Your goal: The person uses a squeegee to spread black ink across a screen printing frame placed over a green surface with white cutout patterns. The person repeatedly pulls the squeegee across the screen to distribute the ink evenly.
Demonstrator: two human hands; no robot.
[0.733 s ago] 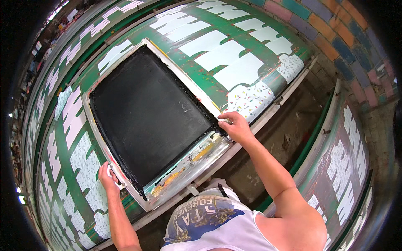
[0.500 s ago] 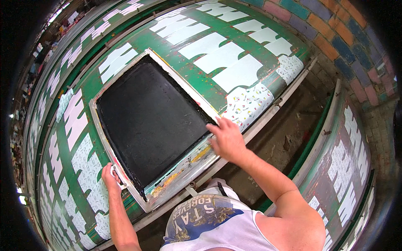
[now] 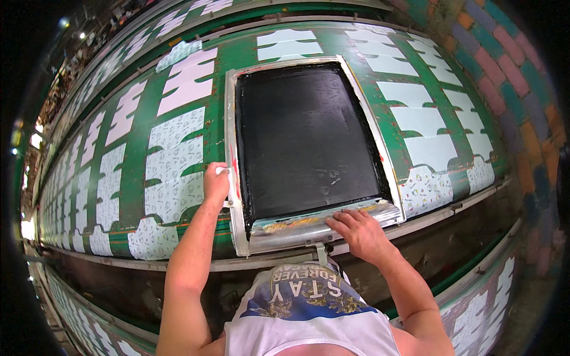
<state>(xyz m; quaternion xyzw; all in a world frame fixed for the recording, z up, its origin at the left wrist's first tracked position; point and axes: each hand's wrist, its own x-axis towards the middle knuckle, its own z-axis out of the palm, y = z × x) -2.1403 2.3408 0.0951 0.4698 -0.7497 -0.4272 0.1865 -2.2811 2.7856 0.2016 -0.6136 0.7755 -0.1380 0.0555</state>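
A screen-printing frame (image 3: pixel 385 148) with a pale metal border lies over the long green table, its black mesh (image 3: pixel 303 130) wet-looking and marked by faint small figures near the lower right. My left hand (image 3: pixel 216 183) is wrapped round a white handle (image 3: pixel 229 188) on the frame's left side. At the near end runs a silver metal bar (image 3: pixel 291 238) smeared with yellow and turquoise paint. My right hand (image 3: pixel 358 230) rests on this bar right of its middle, fingers laid over the top. The palm's underside is hidden.
White fabric pieces (image 3: pixel 412 121) and pink ones (image 3: pixel 189 80) lie in rows on the green table (image 3: pixel 132 121); several nearer pieces (image 3: pixel 175 154) carry small prints. A metal rail (image 3: pixel 463 204) edges the table. Another table (image 3: pixel 484 308) stands behind me, and a coloured brick wall (image 3: pixel 516 89) rises at right.
The frame now appears farther right and straighter as my view has turned. My right hand has gone from the near right corner onto the silver bar. My left hand keeps the handle.
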